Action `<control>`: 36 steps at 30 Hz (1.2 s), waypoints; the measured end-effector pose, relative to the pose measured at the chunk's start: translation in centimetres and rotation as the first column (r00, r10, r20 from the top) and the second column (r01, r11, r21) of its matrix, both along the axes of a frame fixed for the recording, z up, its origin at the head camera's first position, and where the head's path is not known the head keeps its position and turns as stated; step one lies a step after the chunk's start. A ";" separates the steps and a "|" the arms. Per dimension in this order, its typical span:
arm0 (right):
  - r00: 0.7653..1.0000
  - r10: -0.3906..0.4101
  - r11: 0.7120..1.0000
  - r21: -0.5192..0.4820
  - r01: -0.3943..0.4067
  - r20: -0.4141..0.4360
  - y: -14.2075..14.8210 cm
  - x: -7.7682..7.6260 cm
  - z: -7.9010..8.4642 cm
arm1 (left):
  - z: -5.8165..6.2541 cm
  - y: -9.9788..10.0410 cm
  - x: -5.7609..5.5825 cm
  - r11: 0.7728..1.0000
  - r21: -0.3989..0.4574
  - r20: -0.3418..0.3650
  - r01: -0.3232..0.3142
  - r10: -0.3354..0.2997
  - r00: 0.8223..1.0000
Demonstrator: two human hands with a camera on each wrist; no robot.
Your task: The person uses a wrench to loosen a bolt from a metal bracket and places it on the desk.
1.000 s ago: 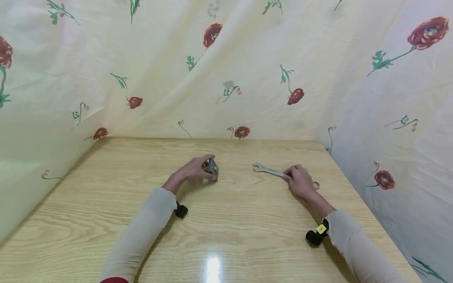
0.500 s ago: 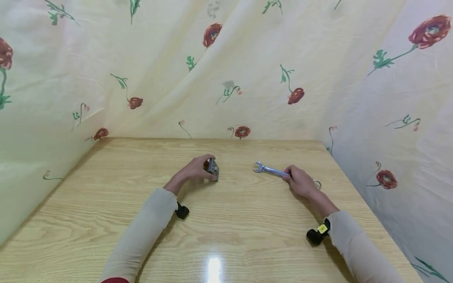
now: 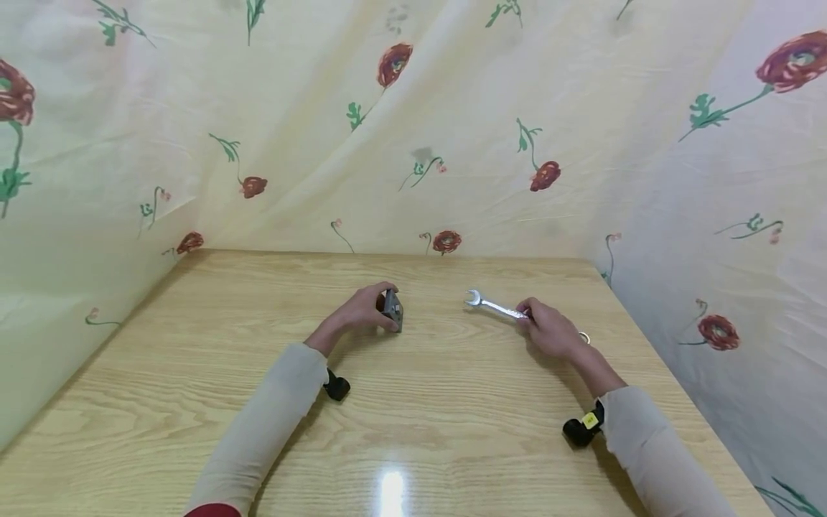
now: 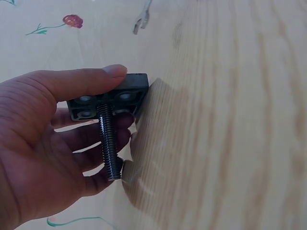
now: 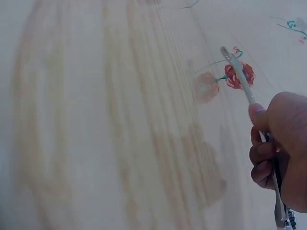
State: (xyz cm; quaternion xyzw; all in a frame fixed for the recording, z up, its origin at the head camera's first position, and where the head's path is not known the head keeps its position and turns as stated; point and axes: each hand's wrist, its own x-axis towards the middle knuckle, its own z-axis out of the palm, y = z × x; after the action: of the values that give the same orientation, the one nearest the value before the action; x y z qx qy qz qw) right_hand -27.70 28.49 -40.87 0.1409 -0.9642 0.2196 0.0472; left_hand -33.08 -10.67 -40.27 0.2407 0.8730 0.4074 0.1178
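Note:
My left hand [image 3: 362, 307] holds a dark grey metal block [image 3: 393, 310] on edge near the middle of the table, thumb on one side and fingers on the other. In the left wrist view a long threaded bolt [image 4: 108, 143] sticks out of the block's recessed face toward the palm. To the right, my right hand [image 3: 550, 329] grips a combination wrench [image 3: 499, 309] by its shank, fingers curled round it. The wrench's open end points left toward the block, apart from it, and is raised. Its ring end [image 3: 584, 337] peeks out behind the hand.
The wood-grain table [image 3: 413, 402] runs back to a flower-patterned cloth [image 3: 310, 143] hanging behind and on both sides. Black wrist cameras [image 3: 337, 388] sit under both sleeves. A bright light reflection lies on the near part of the table.
The right hand has lifted the wrench slightly, its open end rising and tilting up from the table. The left hand and block stay almost still; the head view has shifted a little.

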 end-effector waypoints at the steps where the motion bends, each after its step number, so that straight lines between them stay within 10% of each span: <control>1: 1.000 -0.001 1.000 -0.007 0.001 -0.006 -0.1 -0.1 0.1 | 0.0 0.0 0.0 1.000 0.006 0.002 0.000 0.000 1.000; 23: 0.997 0.071 0.982 -0.171 -0.073 -0.016 -4.6 -0.6 3.3 | 0.3 0.5 0.1 0.989 0.133 0.039 -0.058 0.053 0.998; 36: 0.996 0.081 0.955 -0.283 -0.085 -0.028 -7.1 -0.6 3.0 | 1.1 0.9 0.6 0.921 0.352 0.065 -0.168 0.156 0.986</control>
State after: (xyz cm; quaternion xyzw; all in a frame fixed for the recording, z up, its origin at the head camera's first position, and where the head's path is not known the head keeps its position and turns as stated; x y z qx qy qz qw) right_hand -28.33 21.37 -37.82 0.1748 -0.9155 0.3565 0.0654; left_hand -32.44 -9.81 -39.18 0.1778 0.7994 0.5714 0.0535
